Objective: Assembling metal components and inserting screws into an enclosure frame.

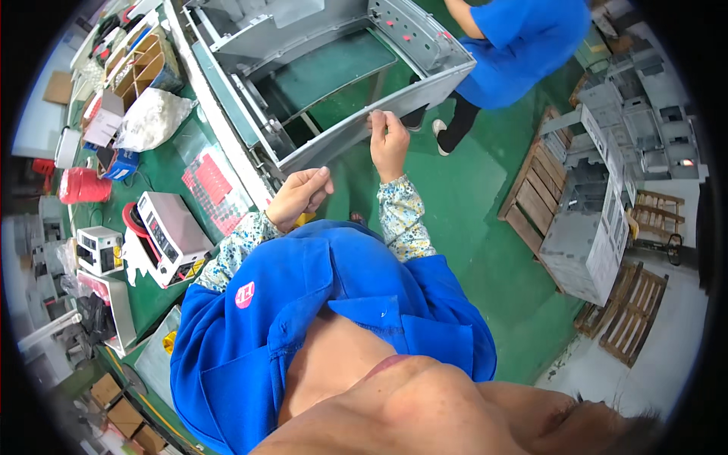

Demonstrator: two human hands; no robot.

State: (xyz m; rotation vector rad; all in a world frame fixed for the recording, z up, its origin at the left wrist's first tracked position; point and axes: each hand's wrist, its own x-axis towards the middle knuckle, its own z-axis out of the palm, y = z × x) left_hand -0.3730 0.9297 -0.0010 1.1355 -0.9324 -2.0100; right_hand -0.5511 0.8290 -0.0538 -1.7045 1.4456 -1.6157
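Note:
A large grey metal housing (334,144) with an open middle lies in front of me, at the top of the view. My right hand (389,144) is raised at its near wall, thumb and fingertips pinched together. Whether those fingertips touch the wall, or hold something small, I cannot make out. Lower and to the left, my left hand (300,197) is closed just below the housing's near left corner, thumb pressed against curled fingers. Anything inside that hand is hidden. Small red spots (407,37) mark the housing's perforated far-right panel.
On the green bench at left are a sheet of red pieces (214,182), a white bag (154,117), a divided cardboard box (144,64) and a boxy white device (173,235). A co-worker in blue (523,53) stands beyond the housing. Grey cabinets (580,243) sit on pallets at right.

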